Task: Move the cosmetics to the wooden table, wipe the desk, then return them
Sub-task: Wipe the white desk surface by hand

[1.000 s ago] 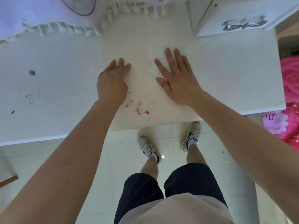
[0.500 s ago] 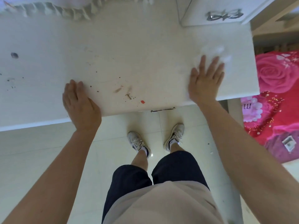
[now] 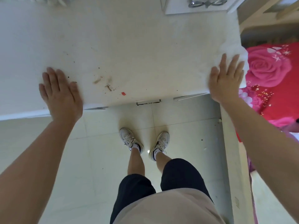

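I see the left hand (image 3: 60,96) lying flat, palm down, on the near edge of the white desk (image 3: 129,46); its fingers (image 3: 51,78) are spread and straight, gripping nothing. The heel of that hand hangs just over the desk's front lip.

The right hand (image 3: 225,81) is also flat and palm down, at the desk's near right corner. Its fingers (image 3: 233,62) are stretched out, not curled, and they press on a white tissue (image 3: 233,49). The tissue is crumpled and sticks out past the fingertips toward the far side and to the right, reaching the desk's right edge; the rest of it is hidden beneath the palm, so I cannot tell how far back it runs.

Between my two hands, close to the front edge, sit brown crumbs (image 3: 108,87) and a small red speck (image 3: 123,93), well apart from the tissue. No cosmetics show on the desk. At the far right corner stands a white drawer box (image 3: 178,7) with a silver handle (image 3: 207,3). Right of the desk lies a pink rose-print bedcover (image 3: 268,68).
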Demonstrator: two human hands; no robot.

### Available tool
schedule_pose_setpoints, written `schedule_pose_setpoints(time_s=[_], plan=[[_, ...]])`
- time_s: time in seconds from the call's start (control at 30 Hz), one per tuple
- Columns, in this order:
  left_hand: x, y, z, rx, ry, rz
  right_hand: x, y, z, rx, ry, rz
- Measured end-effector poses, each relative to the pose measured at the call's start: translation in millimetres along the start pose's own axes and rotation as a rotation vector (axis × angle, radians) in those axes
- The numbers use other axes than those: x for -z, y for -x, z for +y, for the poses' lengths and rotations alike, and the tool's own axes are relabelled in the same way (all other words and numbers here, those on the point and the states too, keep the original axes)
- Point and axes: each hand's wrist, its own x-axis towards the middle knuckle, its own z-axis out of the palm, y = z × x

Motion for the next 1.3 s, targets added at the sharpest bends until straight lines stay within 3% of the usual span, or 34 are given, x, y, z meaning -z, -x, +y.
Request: schedule_pose_setpoints(time_s=[0.07,0.23,0.4,0.5,0.6,0.67,0.77,0.87,1.0,1.1,1.2,1.3], plan=[[-0.6,-0.2,-1.4,0.004,0.005,-0.020,-5.3,14.6,-44.8,0.129,-0.003,0.010],[4.7,-4.9,-8.0,-0.009,0.069,-0.074,-26.7,81.2,-171.6,0.806,-0.078,-0.006],[12.5,-16.0,-32.7,-0.181,0.144,0.028,-29.0,109.9,-226.8,1.149,-0.167,-0.103],[11.6,-20.0,-44.4,-0.316,0.142,0.106,-0.9,95.8,-222.7,1.032,-0.488,-0.171],[6.5,-22.0,-52.6,-0.341,0.152,0.146,27.1,56.3,-212.3,0.657,-0.645,0.015],[4.7,-21.0,-53.6,-0.303,0.181,0.145,28.4,26.1,-202.6,0.526,-0.458,0.121],[4.3,-16.1,-54.9,-0.260,0.211,0.131,5.2,11.1,-204.4,0.479,-0.139,-0.027],[6.0,-19.5,-57.9,-0.264,0.248,0.128,-17.6,46.9,-233.7,0.584,-0.078,-0.066],[20.9,-29.8,-67.4,-0.285,0.299,0.109,-28.5,132.2,-270.2,1.013,-0.138,-0.143],[27.9,-48.1,-77.8,-0.316,0.196,0.203,-20.9,157.0,-275.0,1.152,-0.237,-0.290],[18.1,-59.3,-90.5,-0.288,0.127,0.247,5.7,131.6,-278.6,0.893,-0.568,-0.292],[10.1,-59.6,-93.2,-0.264,0.125,0.219,30.8,64.0,-283.8,0.529,-0.691,0.050]])
